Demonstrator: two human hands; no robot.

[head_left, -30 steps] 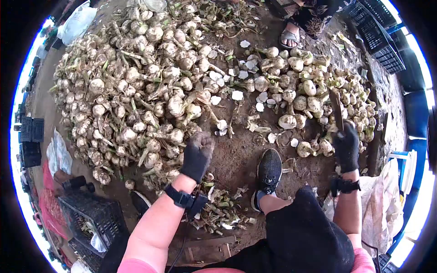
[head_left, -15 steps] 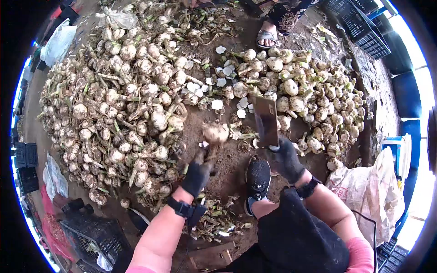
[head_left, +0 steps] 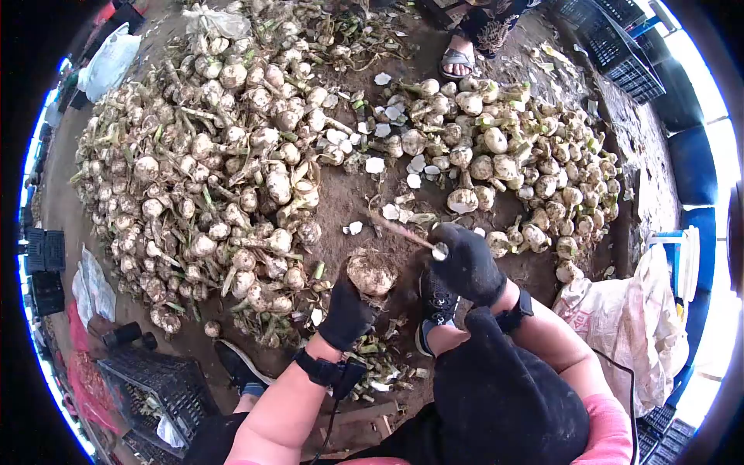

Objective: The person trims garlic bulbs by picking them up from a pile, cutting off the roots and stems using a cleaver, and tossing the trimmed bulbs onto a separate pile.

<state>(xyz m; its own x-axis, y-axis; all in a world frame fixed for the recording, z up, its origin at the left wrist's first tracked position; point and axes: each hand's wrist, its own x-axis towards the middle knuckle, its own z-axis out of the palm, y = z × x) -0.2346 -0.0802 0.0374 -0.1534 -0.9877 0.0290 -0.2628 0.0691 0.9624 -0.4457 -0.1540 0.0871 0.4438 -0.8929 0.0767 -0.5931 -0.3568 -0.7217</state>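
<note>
My left hand [head_left: 348,314], in a dark fingerless glove, holds a round, soil-covered bulb [head_left: 372,272] at the lower middle. Just right of it, my right hand [head_left: 467,263], gloved too, is closed round the handle of a knife [head_left: 403,231], whose blade is seen nearly edge-on and points up and left. Blade and bulb are apart. A big heap of bulbs with stalks [head_left: 201,178] fills the left side. On the right lies a smaller heap of bulbs with short stems [head_left: 542,170]. White cut slices [head_left: 374,165] are scattered between the heaps.
Another person's sandalled foot [head_left: 457,63] is at the top. Black crates stand at upper right [head_left: 612,50] and lower left [head_left: 155,391]. A whitish sack [head_left: 620,325] lies by my right arm. My shoe [head_left: 440,298] is between the hands; trimmed stalks [head_left: 380,360] lie below.
My right hand swung in from the right with the knife, whose blade has turned edge-on. My left hand took up a bulb and has drawn it closer to me.
</note>
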